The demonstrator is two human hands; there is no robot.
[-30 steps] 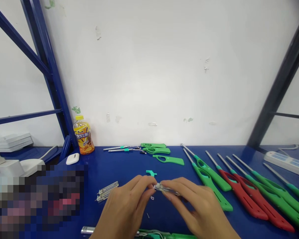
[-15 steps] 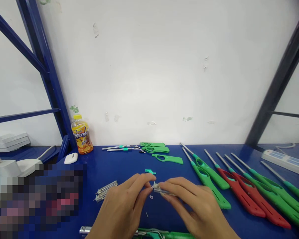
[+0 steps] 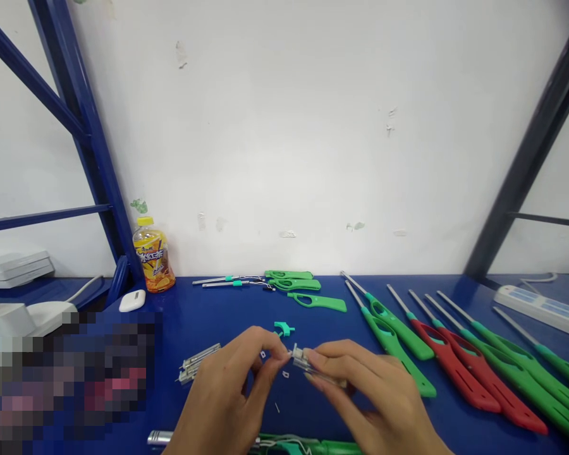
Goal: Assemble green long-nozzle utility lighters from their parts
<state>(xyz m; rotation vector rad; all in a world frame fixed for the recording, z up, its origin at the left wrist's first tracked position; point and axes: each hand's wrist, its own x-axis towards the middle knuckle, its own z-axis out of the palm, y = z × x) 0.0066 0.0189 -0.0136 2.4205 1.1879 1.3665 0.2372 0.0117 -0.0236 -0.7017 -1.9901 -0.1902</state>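
My right hand (image 3: 377, 385) grips a clear lighter gas tank (image 3: 301, 359), its white valve end pointing left. At the valve's tip, my left hand (image 3: 237, 385) pinches thumb and forefinger together; anything between them is too small to make out. Just beyond the fingers lies a teal trigger piece (image 3: 284, 328). Below the fingertips are a small white clip (image 3: 285, 375) and a thin pin (image 3: 277, 408). Several more clear tanks (image 3: 196, 363) lie left of my left hand. An opened green lighter (image 3: 332, 447) with wires lies at the near edge, partly behind my wrists.
Several assembled green and red lighters (image 3: 450, 360) fan out on the right. Green handle halves (image 3: 322, 302) and metal lighter tubes (image 3: 222, 284) lie at the back. A drink bottle (image 3: 154, 256), a white case (image 3: 133, 301) and a power strip (image 3: 543, 309) flank the blue table.
My left fingertips have shifted slightly left and down at the valve tip. The tank has tilted a little in my right hand. More of the teal trigger piece shows.
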